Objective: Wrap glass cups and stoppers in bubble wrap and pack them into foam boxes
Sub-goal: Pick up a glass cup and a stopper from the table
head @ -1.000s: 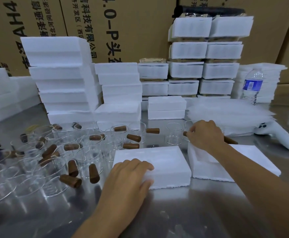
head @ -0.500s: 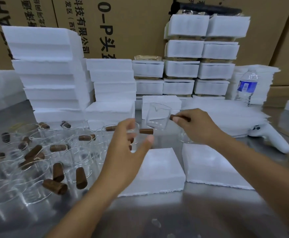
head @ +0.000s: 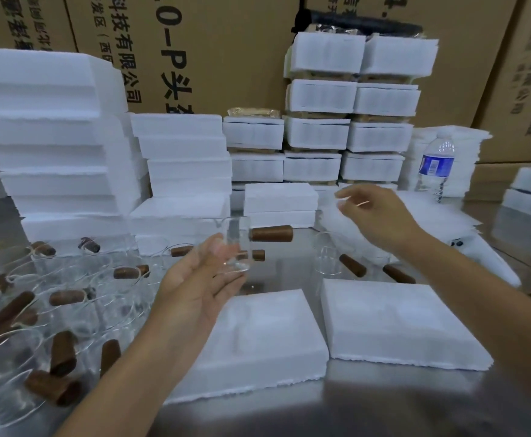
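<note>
The left hand is turned palm up, with thumb and fingers curled round a glass cup held above the table. A brown stopper lies against the cup's right side; what bears it I cannot tell. The right hand reaches over to the pile of bubble wrap, its forefinger and thumb pinching the edge of the top sheet, which is blurred.

Just below the hands, two foam boxes lie side by side on the steel table, near but apart. Between them and the wrap pile stand another cup and two loose stoppers. To the left, many cups and stoppers crowd together.

Behind, foam stacks wall off the far side, with taller stacks to the right. A water bottle stands by the wrap, and cardboard cartons rise at the back.
</note>
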`<act>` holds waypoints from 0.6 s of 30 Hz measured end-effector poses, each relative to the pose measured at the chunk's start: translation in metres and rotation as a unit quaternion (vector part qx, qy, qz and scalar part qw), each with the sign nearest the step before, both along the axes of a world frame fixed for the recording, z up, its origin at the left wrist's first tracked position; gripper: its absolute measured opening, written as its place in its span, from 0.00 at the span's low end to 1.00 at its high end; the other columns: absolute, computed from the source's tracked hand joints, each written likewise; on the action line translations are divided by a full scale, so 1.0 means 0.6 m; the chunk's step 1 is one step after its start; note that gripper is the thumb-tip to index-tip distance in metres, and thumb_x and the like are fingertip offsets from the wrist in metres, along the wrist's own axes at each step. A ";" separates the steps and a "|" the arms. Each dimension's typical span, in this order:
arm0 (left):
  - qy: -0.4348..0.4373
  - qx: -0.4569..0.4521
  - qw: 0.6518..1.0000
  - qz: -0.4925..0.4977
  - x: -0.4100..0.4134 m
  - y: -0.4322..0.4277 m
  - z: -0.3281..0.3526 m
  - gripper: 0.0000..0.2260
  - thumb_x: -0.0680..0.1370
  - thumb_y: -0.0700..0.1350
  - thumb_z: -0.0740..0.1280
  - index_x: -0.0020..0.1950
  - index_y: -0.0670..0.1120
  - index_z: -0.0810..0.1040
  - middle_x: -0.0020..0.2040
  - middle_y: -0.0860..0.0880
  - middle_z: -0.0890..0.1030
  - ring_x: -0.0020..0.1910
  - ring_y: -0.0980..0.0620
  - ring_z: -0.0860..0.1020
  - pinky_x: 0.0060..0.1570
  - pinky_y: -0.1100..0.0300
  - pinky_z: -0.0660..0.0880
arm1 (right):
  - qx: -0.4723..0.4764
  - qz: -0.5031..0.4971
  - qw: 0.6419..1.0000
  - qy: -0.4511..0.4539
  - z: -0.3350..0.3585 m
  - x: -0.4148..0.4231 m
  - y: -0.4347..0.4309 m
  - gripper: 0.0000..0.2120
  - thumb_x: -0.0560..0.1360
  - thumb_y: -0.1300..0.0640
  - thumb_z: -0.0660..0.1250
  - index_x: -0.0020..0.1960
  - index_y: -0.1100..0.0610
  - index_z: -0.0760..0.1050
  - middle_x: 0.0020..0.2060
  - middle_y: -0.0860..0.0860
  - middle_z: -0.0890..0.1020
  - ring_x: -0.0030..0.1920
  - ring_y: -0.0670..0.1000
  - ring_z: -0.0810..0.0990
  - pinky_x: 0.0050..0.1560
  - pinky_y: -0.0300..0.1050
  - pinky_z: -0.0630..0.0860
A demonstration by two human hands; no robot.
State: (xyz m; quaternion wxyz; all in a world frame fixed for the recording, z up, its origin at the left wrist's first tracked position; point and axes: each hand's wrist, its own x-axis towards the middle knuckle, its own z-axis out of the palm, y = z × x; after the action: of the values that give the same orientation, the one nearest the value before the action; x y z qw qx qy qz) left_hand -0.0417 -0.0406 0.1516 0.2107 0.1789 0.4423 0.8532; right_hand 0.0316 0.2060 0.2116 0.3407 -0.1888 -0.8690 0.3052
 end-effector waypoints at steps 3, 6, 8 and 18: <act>-0.004 0.043 0.999 0.009 -0.009 -0.013 -0.008 0.30 0.62 0.51 0.77 0.61 0.43 0.76 0.53 0.45 0.84 0.53 0.41 0.82 0.50 0.54 0.80 | -0.006 -0.139 0.990 -0.021 -0.020 -0.011 0.072 0.14 0.77 0.61 0.61 0.62 0.56 0.74 0.57 0.54 0.79 0.51 0.50 0.75 0.51 0.38 0.68; 0.001 0.067 0.998 0.016 -0.010 -0.016 -0.009 0.29 0.59 0.51 0.79 0.57 0.42 0.78 0.51 0.43 0.84 0.50 0.39 0.82 0.47 0.52 0.80 | 0.017 -0.205 0.970 -0.130 -0.044 -0.009 0.118 0.17 0.78 0.59 0.60 0.66 0.52 0.71 0.64 0.53 0.75 0.63 0.55 0.72 0.63 0.49 0.66; 0.017 0.060 0.998 0.014 -0.007 -0.016 -0.001 0.37 0.52 0.54 0.83 0.57 0.42 0.78 0.53 0.41 0.83 0.50 0.38 0.83 0.45 0.53 0.81 | 0.050 -0.230 0.953 -0.188 -0.052 -0.008 0.130 0.15 0.79 0.54 0.58 0.64 0.49 0.73 0.65 0.51 0.75 0.64 0.55 0.70 0.65 0.52 0.63; 0.018 0.073 0.997 -0.011 0.003 -0.014 0.011 0.44 0.44 0.56 0.84 0.57 0.45 0.79 0.53 0.44 0.84 0.51 0.39 0.82 0.43 0.55 0.81 | 0.091 -0.310 0.934 -0.156 -0.051 -0.020 0.112 0.11 0.77 0.54 0.59 0.49 0.54 0.80 0.44 0.52 0.80 0.47 0.55 0.73 0.56 0.50 0.64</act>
State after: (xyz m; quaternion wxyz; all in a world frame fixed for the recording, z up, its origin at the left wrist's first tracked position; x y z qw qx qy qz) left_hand -0.0398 -0.0492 0.1582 0.1990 0.2141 0.3808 0.8773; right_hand 0.0198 0.2735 0.1811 0.2943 -0.4622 -0.8335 0.0712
